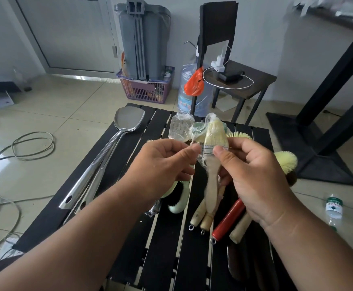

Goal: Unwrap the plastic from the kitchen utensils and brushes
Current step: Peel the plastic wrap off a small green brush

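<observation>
**Wrapped pastry brush, held over slatted table**

Item: pastry brush (213, 162), pale bristles, metal ferrule, wooden handle, sheathed in clear plastic wrap (210, 120). Position: raised above the black slatted table (167, 238), bristles up and away from the person. Right hand (255, 175) grips it, thumb pressed on the ferrule, fingers curled behind the handle. Left hand (160, 164) pinches a loose fold of wrap between thumb and forefinger, just beside the ferrule.

Beneath and around: wooden-handled brushes (200, 215) and a red handle (228, 219), their heads hidden by the hands; round yellow bristle head (287, 160) at the right edge; black-bristled scrub brush (177, 198), partly covered by the left wrist; wrapped flat utensil (179, 127) behind the held brush, contents hard to make out. Steel spatulas (108, 156) lie stacked at the left.

Floor: cables (24, 148), small water bottle (334, 208), large water jug (189, 91), purple basket (146, 89) holding a grey bin (144, 38); other contents unclear.
</observation>
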